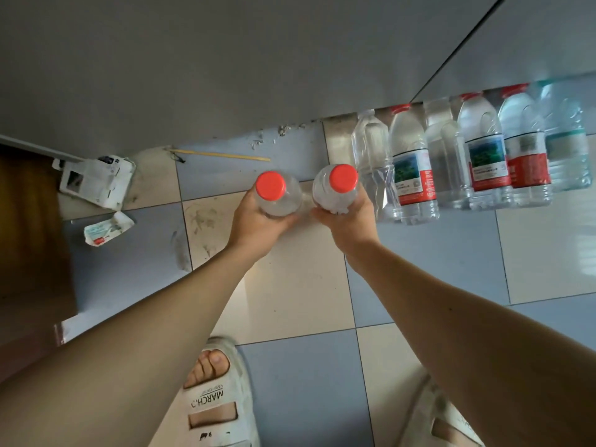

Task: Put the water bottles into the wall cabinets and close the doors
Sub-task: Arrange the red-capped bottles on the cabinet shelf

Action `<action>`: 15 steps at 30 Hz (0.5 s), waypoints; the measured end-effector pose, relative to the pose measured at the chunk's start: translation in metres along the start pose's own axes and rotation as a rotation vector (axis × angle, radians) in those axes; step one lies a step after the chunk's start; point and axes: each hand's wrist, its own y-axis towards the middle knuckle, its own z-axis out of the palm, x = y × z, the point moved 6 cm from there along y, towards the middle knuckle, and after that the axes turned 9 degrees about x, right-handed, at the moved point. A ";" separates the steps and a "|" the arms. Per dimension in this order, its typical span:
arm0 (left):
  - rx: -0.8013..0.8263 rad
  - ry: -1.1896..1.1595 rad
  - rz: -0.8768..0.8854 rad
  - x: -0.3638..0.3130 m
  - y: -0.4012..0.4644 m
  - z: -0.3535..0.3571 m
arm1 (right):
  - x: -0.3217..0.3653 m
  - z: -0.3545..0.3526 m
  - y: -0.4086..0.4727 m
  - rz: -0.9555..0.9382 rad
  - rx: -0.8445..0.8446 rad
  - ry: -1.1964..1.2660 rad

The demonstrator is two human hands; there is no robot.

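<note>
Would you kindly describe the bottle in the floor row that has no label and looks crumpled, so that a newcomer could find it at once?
Look at the row of water bottles standing on the tiled floor along the base of the grey cabinet. The crumpled bottle is at the row's left end, just beyond the person's right hand. Unlike the red-capped, labelled bottle beside it, it is bare, clear and dented.

1. Two red-capped bottles (278,196), one in each hand.
2. Six bottles in a row (451,156) on the floor.
3. Two scraps of packaging (96,182).
4. One thin yellow stick (222,155).
5. Two white slippers (216,398).
</note>
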 end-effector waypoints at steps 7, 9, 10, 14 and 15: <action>-0.053 -0.001 -0.034 0.000 -0.008 0.000 | 0.003 -0.001 -0.007 -0.037 -0.010 -0.049; -0.051 -0.033 -0.091 -0.003 -0.020 -0.001 | 0.009 -0.005 -0.017 -0.026 0.007 -0.044; -0.046 -0.048 -0.111 -0.006 -0.027 -0.002 | 0.014 -0.008 -0.023 -0.021 0.019 -0.041; -0.026 -0.085 -0.111 -0.034 -0.059 -0.009 | 0.050 -0.025 -0.052 -0.012 0.075 -0.064; -0.027 -0.085 -0.105 -0.045 -0.068 -0.012 | 0.062 -0.032 -0.060 -0.012 0.084 -0.074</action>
